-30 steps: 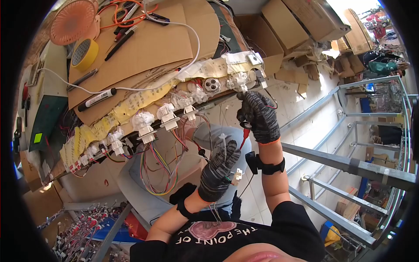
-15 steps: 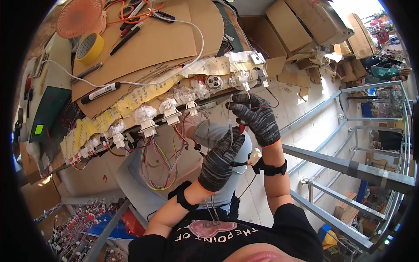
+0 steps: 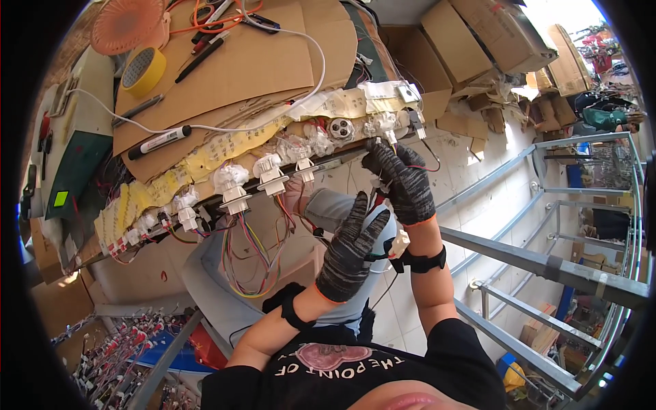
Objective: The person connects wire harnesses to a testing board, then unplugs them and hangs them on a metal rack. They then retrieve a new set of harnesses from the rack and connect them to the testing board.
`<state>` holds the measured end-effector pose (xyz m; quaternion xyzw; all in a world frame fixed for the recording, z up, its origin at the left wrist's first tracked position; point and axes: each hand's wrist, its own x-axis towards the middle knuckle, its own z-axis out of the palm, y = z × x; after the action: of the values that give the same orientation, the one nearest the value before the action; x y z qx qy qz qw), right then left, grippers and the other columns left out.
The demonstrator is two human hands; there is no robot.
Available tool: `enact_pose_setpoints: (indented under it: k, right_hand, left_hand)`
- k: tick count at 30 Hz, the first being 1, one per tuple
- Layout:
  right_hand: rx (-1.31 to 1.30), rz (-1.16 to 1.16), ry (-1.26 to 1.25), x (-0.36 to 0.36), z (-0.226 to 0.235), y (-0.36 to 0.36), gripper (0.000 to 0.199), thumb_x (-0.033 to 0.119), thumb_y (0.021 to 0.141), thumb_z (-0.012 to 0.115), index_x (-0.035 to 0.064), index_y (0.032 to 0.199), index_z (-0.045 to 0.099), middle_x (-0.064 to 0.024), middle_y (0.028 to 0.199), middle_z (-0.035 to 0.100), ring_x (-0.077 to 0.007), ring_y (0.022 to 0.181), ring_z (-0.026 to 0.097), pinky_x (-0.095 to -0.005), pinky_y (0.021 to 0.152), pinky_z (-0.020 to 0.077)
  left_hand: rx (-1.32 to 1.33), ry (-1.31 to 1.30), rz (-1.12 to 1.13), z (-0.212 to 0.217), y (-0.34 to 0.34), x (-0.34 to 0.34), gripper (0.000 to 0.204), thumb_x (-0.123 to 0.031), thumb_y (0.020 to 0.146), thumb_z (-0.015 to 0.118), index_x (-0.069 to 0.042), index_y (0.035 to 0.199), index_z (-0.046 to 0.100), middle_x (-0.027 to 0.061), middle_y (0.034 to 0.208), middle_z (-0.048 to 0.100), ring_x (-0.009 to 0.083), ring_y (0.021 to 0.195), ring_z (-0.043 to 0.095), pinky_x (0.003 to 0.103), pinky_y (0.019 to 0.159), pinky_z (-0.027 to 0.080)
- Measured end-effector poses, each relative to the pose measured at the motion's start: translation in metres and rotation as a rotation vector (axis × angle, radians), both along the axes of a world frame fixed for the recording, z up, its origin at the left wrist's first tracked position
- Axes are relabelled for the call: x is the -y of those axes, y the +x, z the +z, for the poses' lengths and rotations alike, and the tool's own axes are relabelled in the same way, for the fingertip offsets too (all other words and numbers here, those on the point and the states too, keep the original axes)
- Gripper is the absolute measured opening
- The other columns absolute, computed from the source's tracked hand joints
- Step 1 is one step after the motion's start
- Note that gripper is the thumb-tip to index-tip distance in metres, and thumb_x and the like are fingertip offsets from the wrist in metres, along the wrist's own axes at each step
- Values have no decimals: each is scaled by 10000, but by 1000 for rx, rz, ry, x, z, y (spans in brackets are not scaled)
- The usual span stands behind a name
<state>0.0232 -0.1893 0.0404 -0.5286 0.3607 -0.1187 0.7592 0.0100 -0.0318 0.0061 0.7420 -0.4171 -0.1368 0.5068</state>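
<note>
Both my hands wear dark striped knit gloves with orange cuffs. With curled fingers, my right hand (image 3: 403, 181) grips thin wires just in front of the bench edge. My left hand (image 3: 348, 256) is closed loosely round the same bundle, fingers pointing up toward the right hand. Between the hands a small red piece shows; its kind is too small to tell. Dark and green wires leave the left palm to a white plug connector (image 3: 398, 244) hanging beside the right wrist. Above the right hand, a white connector (image 3: 385, 124) with wires sits on the bench edge.
Along the taped bench edge stand several white connector holders (image 3: 271, 175) with coloured wires (image 3: 256, 256) drooping below. Cardboard (image 3: 225, 75) on the bench carries a marker (image 3: 160, 143) and yellow tape roll (image 3: 143, 72). A metal frame rack (image 3: 547, 263) stands right; cardboard boxes (image 3: 458, 41) lie behind.
My right hand has shifted slightly and its fingers have curled further. My left hand's fingers have straightened and spread a little, and it sits slightly lower.
</note>
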Motion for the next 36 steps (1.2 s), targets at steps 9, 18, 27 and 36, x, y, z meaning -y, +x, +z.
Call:
enact_pose_setpoints:
  k: [9,18,27,36]
  right_hand:
    - [26,10,38,5,-14,2,237,257,827,610,36,909,632,-64,696,615,-64,453,456,-194,395,316]
    - [-68,-101,-136,-2,-17,9,229,270,828,624,47,878,625,-49,707,627,-69,446,473,-186,390,330]
    - [-196,-448,-1278,-18,17,-42,184,107,777,670,27,914,577,-9,750,490,-82,720,510,-223,641,426]
    - [76,332,-640,-56,28,-15,126,122,822,595,6,863,624,-61,814,586,-169,803,543,-291,726,430]
  left_hand:
    - [-61,-169,90,2,7,-13,465,0,718,552,-34,1180,522,192,1232,490,352,1128,486,406,944,397]
    - [-621,-76,129,-8,6,-28,269,-50,832,488,13,1087,543,152,875,635,269,753,627,329,670,484]
    - [-1360,-147,-193,34,48,-25,228,-223,936,467,-62,1012,609,-54,567,508,30,444,420,181,394,312]
    - [-891,-354,-107,12,33,-14,204,-155,859,564,-7,998,552,48,793,588,94,635,548,226,550,436]
